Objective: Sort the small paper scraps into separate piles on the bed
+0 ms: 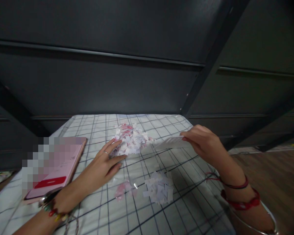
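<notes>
A heap of torn white and pink paper scraps [134,142] lies toward the back of the table. My left hand [105,163] rests at the heap's near left edge with its fingers apart, grasping nothing. To the right, my right hand [202,143] pinches the end of a thin whitish sheet [170,142], which extends left toward the heap. It is blurred, and I cannot tell whether it is paper or clear plastic. Closer to me lies a smaller pile of white scraps [160,187]. Beside that pile is a shiny clear piece with pink bits [123,190].
A white cloth with dark grid lines [95,209] covers the table. On its left stands a pink phone or tablet [56,166], partly pixelated. Dark panels [127,81] rise behind the table. Wooden flooring [271,173] shows at the right.
</notes>
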Demonstrator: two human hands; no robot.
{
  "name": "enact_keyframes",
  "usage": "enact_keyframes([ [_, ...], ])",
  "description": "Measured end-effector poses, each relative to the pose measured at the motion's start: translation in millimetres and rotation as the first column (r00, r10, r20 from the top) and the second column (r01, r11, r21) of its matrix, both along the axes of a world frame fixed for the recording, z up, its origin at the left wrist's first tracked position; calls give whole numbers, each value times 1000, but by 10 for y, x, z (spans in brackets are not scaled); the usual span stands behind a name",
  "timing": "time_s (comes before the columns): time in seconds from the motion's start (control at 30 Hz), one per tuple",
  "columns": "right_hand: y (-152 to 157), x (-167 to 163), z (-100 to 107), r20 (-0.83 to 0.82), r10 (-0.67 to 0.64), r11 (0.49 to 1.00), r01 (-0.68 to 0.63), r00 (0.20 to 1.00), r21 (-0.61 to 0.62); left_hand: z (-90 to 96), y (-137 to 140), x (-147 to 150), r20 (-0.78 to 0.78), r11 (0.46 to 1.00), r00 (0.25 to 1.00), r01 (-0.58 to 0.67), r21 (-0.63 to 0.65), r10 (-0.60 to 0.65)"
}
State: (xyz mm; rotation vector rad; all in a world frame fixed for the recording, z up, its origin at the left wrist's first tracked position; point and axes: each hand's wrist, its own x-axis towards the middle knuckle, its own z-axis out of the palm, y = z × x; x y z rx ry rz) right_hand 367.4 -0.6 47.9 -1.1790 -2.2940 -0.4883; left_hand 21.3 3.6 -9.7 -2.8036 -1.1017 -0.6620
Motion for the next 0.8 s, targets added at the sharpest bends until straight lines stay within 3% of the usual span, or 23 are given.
enact_keyframes([
  [0.13,4,49,29,8,64,993,-63,998,-102,-2,-4,4,11,999,1000,11,47,-11],
  [0.37,-45,-66,39,-18,123,992,-123,992,0,18,-1,2,-7,1000,1000,5,29,-4],
  [0.63,-12,22,45,-42,144,981,-148,989,-126,-10,-3,-6,7,1000,1000,-3,11,3],
  [0.8,-4,-169,-54,-42,179,984,-178,983,25,-17,0,-16,22,1000,1000,-12,-8,12],
])
